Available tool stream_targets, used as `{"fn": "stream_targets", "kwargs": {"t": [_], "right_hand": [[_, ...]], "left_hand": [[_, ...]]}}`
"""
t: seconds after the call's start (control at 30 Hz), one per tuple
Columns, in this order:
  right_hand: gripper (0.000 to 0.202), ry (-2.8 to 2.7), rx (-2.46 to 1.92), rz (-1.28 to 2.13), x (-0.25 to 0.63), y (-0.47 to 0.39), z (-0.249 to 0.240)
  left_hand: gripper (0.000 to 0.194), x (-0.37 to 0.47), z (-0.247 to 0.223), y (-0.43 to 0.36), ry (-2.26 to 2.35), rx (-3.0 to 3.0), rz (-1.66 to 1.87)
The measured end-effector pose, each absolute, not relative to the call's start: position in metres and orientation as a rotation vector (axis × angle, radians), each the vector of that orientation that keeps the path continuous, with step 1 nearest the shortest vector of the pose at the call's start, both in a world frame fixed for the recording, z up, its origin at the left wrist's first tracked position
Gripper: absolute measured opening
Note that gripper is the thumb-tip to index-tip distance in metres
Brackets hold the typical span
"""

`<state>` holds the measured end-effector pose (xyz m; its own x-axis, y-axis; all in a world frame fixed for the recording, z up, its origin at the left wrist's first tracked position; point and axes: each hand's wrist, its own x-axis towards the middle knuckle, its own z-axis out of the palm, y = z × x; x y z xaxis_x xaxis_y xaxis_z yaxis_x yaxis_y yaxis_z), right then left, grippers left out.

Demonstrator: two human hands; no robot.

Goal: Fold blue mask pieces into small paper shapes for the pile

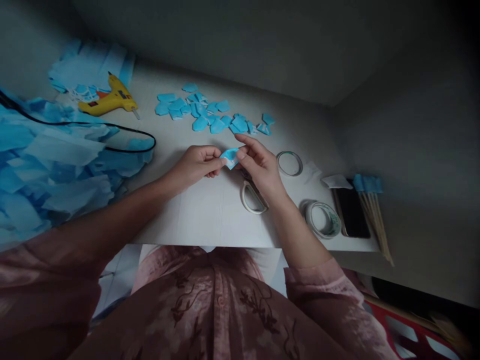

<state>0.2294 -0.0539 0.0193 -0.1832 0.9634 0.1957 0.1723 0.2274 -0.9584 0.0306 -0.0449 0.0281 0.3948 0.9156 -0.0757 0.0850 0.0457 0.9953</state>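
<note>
A small folded piece of blue-and-white fabric [230, 157] is pinched between my two hands over the middle of the table. My left hand [200, 162] grips its left corner with thumb and fingers. On its right edge, the thumb and fingers of my right hand [260, 162] press together, the index finger raised a little. Under my right wrist lie scissors [247, 200] with a pale handle, partly covered by that hand. Just beyond the hands, several cut blue fabric pieces [200, 124] are scattered in a loose group.
A yellow glue gun [108, 100] with a black cord [131, 129] rests at the back left, by stacked blue sheets [93, 62]. Blue scraps [56, 155] heap up at left. At right are tape rolls [337, 227], a thin ring [290, 152], a phone [352, 215] and blue-tipped sticks [375, 220].
</note>
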Motion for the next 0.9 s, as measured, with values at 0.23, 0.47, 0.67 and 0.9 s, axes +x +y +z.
{"fn": "stream_targets", "kwargs": {"t": [0.23, 0.47, 0.67, 0.9], "right_hand": [[0.060, -1.496, -1.098, 1.086, 0.229, -0.050, 0.015], [0.050, -1.478, -1.114, 1.027, 0.231, -0.049, 0.016], [0.038, -1.398, -1.175, 0.874, 0.239, -0.043, 0.021], [0.035, -1.222, -1.335, 0.657, 0.264, -0.024, 0.007]], "left_hand": [[0.026, 0.031, 0.028, -0.044, 0.970, 1.417, 0.784], [0.030, 0.031, 0.024, -0.041, 0.971, 1.387, 0.847], [0.032, 0.030, 0.022, -0.041, 1.002, 1.490, 0.889], [0.027, 0.034, 0.022, -0.056, 0.824, 2.083, 0.723]]}}
